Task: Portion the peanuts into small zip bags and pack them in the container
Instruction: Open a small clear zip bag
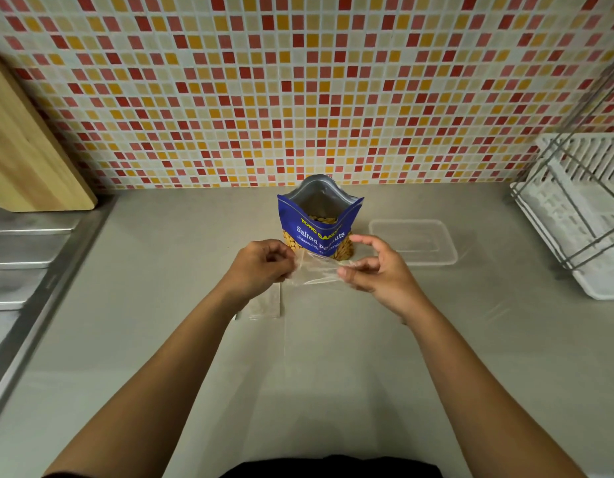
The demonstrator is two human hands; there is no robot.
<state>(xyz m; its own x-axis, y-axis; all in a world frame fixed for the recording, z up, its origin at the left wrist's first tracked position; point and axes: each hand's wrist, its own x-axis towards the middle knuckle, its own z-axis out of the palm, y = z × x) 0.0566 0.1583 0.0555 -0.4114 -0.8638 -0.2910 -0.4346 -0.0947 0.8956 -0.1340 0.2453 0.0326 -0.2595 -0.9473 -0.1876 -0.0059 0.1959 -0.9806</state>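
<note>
The blue peanut pouch (319, 225) reads "TONG GARDEN" and "Salted Peanuts".

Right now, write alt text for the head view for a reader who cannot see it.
Left hand and right hand hold a small clear plastic zip bag above a grey counter, before an open blue salted-peanut pouch. A clear rectangular plastic container sits right.

The open foil peanut pouch (320, 229) is deep blue with white and yellow lettering, silver inside. The mosaic tile wall (298, 84) mixes red, orange, pink and cream squares — white grout. Grey desk (160, 270), pale wooden cutting board (26, 157), white plastic dish rack (581, 208), clear colourless plastic container (414, 241).
</note>
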